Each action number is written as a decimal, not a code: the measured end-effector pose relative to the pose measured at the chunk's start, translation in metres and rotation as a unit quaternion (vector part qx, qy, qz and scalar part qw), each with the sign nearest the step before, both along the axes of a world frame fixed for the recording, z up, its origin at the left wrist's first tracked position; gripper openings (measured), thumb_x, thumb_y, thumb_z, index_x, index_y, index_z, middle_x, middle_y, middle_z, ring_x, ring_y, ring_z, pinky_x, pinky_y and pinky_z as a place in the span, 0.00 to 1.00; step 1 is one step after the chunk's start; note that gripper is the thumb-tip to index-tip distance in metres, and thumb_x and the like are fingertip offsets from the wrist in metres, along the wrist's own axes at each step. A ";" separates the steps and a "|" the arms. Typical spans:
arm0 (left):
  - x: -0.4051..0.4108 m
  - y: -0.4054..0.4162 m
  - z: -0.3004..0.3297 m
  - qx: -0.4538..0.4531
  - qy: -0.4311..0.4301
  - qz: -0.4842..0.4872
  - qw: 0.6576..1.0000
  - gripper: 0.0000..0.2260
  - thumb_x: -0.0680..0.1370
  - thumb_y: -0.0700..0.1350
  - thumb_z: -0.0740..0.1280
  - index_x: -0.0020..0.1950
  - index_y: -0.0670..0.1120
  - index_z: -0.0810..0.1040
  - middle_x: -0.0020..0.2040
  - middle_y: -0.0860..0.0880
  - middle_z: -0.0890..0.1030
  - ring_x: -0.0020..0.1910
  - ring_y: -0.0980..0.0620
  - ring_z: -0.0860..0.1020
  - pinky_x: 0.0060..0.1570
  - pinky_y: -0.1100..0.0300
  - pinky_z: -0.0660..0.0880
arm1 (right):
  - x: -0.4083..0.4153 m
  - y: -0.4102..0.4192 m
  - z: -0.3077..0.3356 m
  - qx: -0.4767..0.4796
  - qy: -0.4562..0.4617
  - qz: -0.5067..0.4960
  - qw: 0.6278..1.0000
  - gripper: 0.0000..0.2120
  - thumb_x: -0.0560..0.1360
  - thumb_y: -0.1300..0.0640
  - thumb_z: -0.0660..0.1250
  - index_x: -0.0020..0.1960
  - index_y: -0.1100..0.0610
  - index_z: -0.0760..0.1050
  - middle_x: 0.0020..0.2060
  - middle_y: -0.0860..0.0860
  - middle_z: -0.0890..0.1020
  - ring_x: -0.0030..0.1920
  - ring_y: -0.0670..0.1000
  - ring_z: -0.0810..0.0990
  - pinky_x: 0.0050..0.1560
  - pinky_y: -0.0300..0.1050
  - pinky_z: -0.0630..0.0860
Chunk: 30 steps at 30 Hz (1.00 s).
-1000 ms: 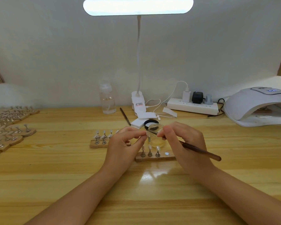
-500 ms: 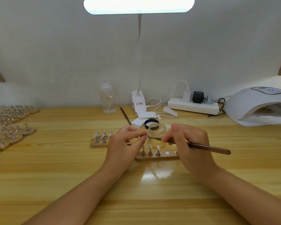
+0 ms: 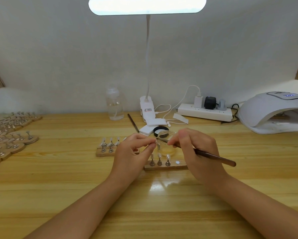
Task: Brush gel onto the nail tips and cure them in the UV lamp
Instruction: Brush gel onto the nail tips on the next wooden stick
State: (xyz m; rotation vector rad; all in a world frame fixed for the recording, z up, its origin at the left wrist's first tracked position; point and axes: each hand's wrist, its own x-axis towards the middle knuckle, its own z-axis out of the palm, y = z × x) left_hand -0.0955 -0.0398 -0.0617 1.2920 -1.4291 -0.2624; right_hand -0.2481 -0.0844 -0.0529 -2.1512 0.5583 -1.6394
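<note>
Behind both hands' grips, left (image 3: 132,150) pinching nail tip (image 3: 156,144), right (image 3: 196,152) clasping brush (image 3: 213,156): gel jar (image 3: 167,144).

We have one head-worn view, looking forward and down across the wooden desk (image 3: 58,187) toward the wall (image 3: 58,49); the hands seem close below us.

Left hand (image 3: 132,150), right hand (image 3: 196,152) bare; forearms bare, no sleeves, no jewellery visible.
</note>
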 end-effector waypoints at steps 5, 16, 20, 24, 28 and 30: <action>0.000 0.000 0.000 0.000 -0.002 -0.001 1.000 0.13 0.70 0.39 0.71 0.41 0.59 0.79 0.40 0.56 0.80 0.43 0.62 0.76 0.38 0.73 0.70 | -0.002 0.000 0.000 0.017 -0.028 0.006 0.999 0.22 0.76 0.54 0.53 0.32 0.61 0.79 0.28 0.43 0.78 0.32 0.43 0.79 0.33 0.35 0.75; 0.001 -0.001 -0.001 -0.007 -0.003 0.003 1.000 0.12 0.70 0.37 0.71 0.42 0.55 0.80 0.40 0.56 0.80 0.43 0.66 0.76 0.40 0.76 0.68 | 0.000 0.001 0.002 0.007 -0.027 0.003 1.000 0.21 0.76 0.55 0.54 0.33 0.62 0.80 0.29 0.43 0.78 0.32 0.42 0.79 0.34 0.34 0.75; 0.000 -0.001 -0.001 -0.004 0.005 -0.002 1.000 0.12 0.70 0.37 0.71 0.42 0.55 0.81 0.40 0.55 0.80 0.43 0.65 0.76 0.38 0.75 0.69 | 0.002 0.001 0.001 0.010 -0.001 -0.006 1.000 0.20 0.76 0.53 0.54 0.36 0.60 0.81 0.31 0.43 0.79 0.34 0.42 0.79 0.36 0.39 0.77; 0.000 0.000 0.000 -0.002 0.001 -0.001 1.000 0.13 0.70 0.37 0.71 0.41 0.57 0.80 0.40 0.56 0.80 0.43 0.66 0.75 0.39 0.75 0.69 | 0.000 0.002 0.001 0.016 -0.027 0.001 1.000 0.22 0.76 0.54 0.54 0.31 0.61 0.79 0.25 0.48 0.79 0.29 0.43 0.78 0.30 0.37 0.74; 0.000 0.000 0.000 0.001 0.001 -0.002 1.000 0.12 0.70 0.38 0.71 0.42 0.56 0.80 0.40 0.56 0.80 0.43 0.65 0.75 0.38 0.75 0.68 | 0.001 0.001 0.003 0.004 -0.010 -0.010 1.000 0.21 0.76 0.53 0.54 0.36 0.60 0.81 0.31 0.41 0.78 0.35 0.41 0.79 0.37 0.36 0.76; 0.000 0.000 0.000 0.000 -0.001 -0.004 1.000 0.12 0.70 0.37 0.71 0.42 0.56 0.80 0.40 0.56 0.80 0.44 0.64 0.75 0.39 0.75 0.68 | 0.002 0.001 0.002 0.018 -0.005 -0.008 1.000 0.22 0.76 0.52 0.54 0.34 0.60 0.81 0.30 0.43 0.79 0.33 0.42 0.79 0.36 0.36 0.76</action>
